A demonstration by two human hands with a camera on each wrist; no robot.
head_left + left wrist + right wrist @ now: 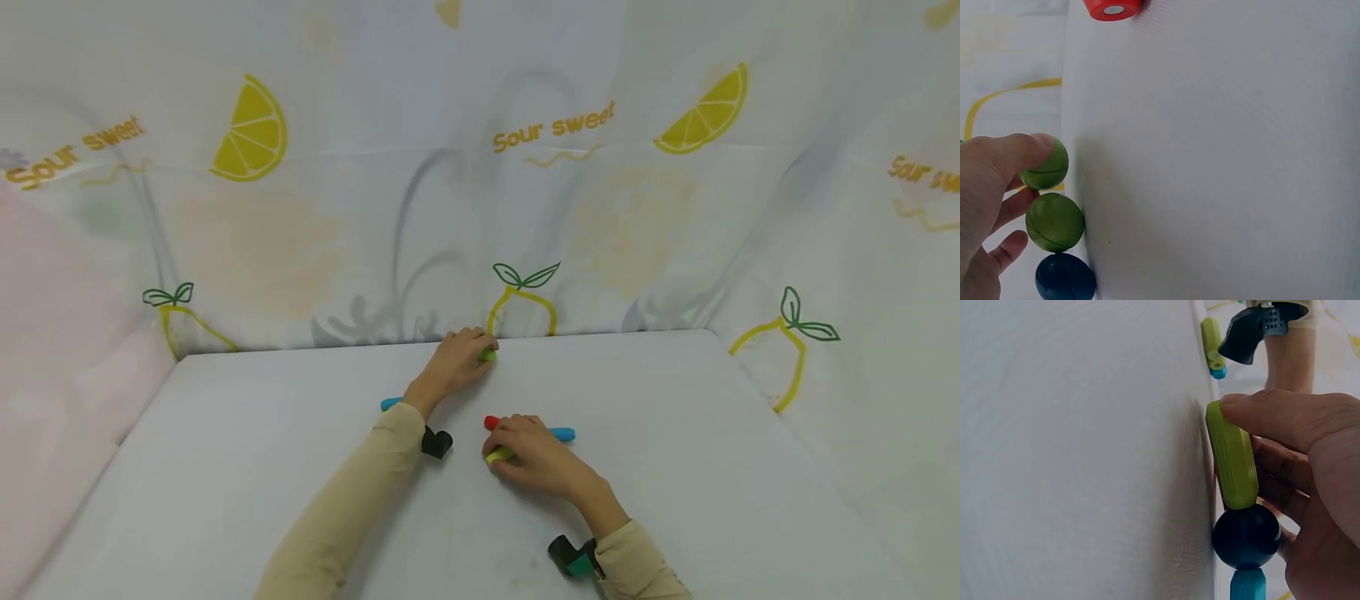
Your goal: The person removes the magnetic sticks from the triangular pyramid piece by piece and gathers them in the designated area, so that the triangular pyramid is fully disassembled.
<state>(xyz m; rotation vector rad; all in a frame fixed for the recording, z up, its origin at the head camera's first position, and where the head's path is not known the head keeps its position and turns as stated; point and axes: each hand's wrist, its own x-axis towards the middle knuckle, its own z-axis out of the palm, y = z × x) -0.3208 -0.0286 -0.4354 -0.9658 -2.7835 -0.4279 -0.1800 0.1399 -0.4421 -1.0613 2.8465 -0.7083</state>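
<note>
My left hand (457, 362) is at the table's far edge, pinching a green ball (1050, 165) between thumb and fingers. Beside it in the left wrist view are a second green ball (1055, 222) and a dark blue ball (1065, 277). My right hand (536, 457), closer in, grips a lime-green ridged rod (1233, 459), thumb at one end. A dark blue ball (1246, 536) touches the rod's other end, followed by a blue rod (1248, 585). Past the right hand's fingers shows a red piece (491, 422); a blue rod (562, 434) sticks out to its right.
Another blue piece (391, 404) lies partly hidden behind the left wrist. A lime-green rod (1210, 336) lies farther off in the right wrist view. The white table (285, 467) meets a printed cloth (337, 208) at the back. Black wrist cameras (436, 443) jut inward from both sleeves.
</note>
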